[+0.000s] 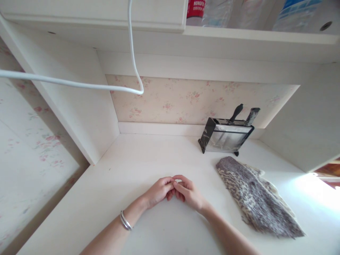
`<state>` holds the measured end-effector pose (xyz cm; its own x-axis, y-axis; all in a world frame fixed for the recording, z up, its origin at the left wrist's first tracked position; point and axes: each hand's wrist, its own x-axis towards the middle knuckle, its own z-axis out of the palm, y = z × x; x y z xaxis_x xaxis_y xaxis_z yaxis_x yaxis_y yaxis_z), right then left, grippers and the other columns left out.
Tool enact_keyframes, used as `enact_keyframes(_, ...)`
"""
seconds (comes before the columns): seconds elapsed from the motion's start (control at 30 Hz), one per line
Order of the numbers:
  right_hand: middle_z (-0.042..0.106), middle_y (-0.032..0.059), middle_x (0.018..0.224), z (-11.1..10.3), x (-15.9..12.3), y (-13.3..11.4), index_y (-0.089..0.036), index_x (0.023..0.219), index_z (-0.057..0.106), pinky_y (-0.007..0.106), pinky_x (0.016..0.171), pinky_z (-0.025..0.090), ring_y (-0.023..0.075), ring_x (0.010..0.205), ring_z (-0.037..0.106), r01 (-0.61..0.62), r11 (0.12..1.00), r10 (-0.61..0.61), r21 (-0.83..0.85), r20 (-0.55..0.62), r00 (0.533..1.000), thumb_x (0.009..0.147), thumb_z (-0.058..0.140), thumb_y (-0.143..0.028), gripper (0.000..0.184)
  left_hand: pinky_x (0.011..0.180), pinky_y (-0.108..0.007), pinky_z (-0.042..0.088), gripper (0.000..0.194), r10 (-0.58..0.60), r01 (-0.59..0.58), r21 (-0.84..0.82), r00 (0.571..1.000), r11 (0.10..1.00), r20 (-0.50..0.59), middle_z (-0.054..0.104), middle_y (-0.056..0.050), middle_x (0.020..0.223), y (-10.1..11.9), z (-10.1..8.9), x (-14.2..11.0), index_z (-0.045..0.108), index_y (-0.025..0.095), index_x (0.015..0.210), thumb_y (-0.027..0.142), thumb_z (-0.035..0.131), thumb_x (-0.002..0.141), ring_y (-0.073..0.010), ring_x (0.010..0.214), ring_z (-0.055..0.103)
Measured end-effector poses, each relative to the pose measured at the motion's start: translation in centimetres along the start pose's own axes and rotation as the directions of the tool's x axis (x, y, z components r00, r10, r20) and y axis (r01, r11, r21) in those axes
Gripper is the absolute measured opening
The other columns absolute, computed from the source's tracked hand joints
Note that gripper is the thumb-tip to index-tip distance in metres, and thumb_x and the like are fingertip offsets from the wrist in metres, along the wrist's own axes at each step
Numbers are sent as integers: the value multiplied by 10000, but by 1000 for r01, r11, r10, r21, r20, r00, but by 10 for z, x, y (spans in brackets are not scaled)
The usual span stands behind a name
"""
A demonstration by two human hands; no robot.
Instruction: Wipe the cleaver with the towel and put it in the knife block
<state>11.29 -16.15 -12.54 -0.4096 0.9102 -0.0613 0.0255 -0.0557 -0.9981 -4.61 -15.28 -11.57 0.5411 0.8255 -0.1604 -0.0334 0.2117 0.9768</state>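
Note:
My left hand [160, 190] and my right hand [188, 192] meet at the fingertips, low over the white tabletop [159, 156]. Curled fingers on both sides touch and overlap each other, and no object shows between them. Two silver bangles [125, 220] circle my left wrist. To the right of my right hand, apart from it, lies a crumpled grey and cream fluffy cloth [256, 196]. Behind that cloth stands a knife block [230, 136] with clear sides and black ends. A black handle [236, 112] and a wider dark handle [252, 116] stick out of its top.
A white cable [106, 87] hangs across the upper left, close to the camera. Overhead, a white shelf [260, 38] carries bottles, one with a red label [196, 9]. White side panels [69, 92] and flowered wallpaper [170, 101] enclose the tabletop. Bright light falls at the right.

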Motion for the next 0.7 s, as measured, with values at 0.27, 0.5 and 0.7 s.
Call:
enact_keyframes(0.27,515,-42,539,-1,-2,-3,-156,1051,560,227,489,328,92,467,430,-9,999,10,53,-12,1000,832,527,-371,309,485,-235,270,234,-31,31,-32,999,999,7,549,19,572,11,4,-4,529,155,701,357,514,818,-79,499,426)
enact_keyframes(0.5,512,-48,534,1,-2,-3,-157,1070,547,225,469,308,90,455,423,-3,998,3,57,-5,1000,850,527,-411,338,492,-240,283,226,-6,6,4,1000,1000,8,545,19,573,7,2,-3,526,154,698,342,501,822,-84,503,433)
enact_keyframes(0.7,507,-50,527,0,-1,0,-161,1050,544,225,470,312,91,460,429,2,999,-2,32,-2,1000,842,541,-454,360,502,-236,298,267,0,0,57,1000,998,1,553,8,604,2,-1,-1,530,150,721,394,511,829,-87,517,427)
